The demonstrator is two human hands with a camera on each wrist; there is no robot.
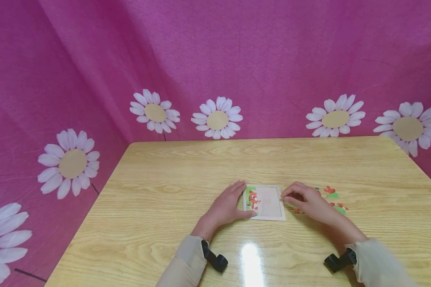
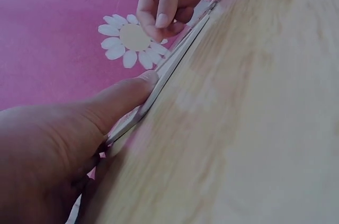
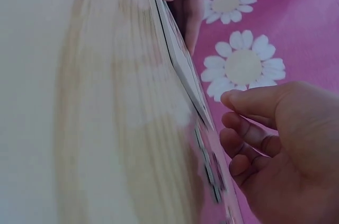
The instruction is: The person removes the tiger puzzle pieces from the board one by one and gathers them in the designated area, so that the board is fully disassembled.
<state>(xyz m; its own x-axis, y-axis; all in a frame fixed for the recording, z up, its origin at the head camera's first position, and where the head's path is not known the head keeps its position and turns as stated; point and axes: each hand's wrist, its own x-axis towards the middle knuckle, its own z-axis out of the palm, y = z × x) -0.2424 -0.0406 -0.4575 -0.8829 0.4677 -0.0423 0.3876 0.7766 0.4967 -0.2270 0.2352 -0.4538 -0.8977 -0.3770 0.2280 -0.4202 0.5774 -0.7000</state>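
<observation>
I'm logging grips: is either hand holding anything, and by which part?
The left hand holds the puzzle tray by its left end, thumb at the near edge. Nothing visible is held in the right hand.

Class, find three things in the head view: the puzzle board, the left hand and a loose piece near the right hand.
Puzzle board (image 1: 270, 202), head view: its bare inner surface.
Left hand (image 1: 225, 205), head view: back of the hand.
Loose piece (image 1: 332, 195), head view: its green patch.
</observation>
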